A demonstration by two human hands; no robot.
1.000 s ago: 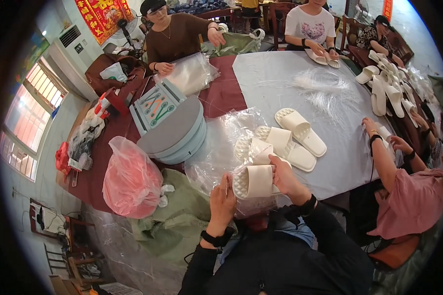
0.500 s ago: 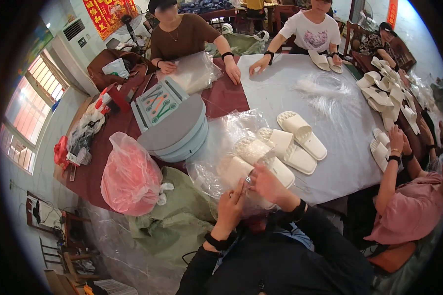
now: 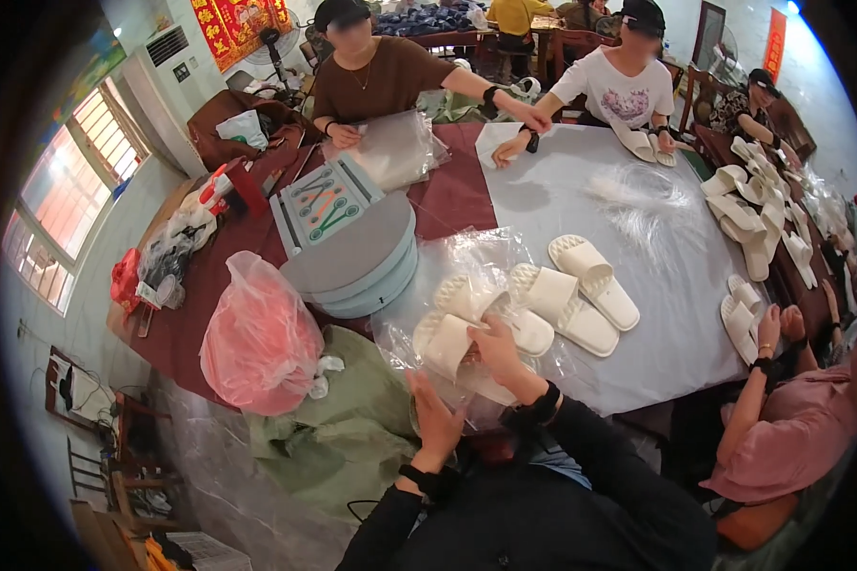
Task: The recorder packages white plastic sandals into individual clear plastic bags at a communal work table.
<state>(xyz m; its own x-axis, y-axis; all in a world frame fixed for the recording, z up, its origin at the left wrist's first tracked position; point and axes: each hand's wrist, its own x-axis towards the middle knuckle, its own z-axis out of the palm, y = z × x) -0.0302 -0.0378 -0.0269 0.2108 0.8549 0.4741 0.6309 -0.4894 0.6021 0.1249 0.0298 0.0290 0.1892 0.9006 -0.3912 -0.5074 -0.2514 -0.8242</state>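
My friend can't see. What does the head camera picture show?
A person's two hands, left hand and right hand, push a white slipper into a clear plastic bag at a grey table; two more slippers lie beside it.

Left hand (image 3: 436, 419) fingers half hidden behind clear bag (image 3: 448, 314); slipper (image 3: 450, 344) blurred thru plastic.

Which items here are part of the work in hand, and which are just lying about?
In hand: white slipper, clear plastic bag, left hand, right hand.
Lying about: slipper pair, pink bag, round grey boxes, green cloth.
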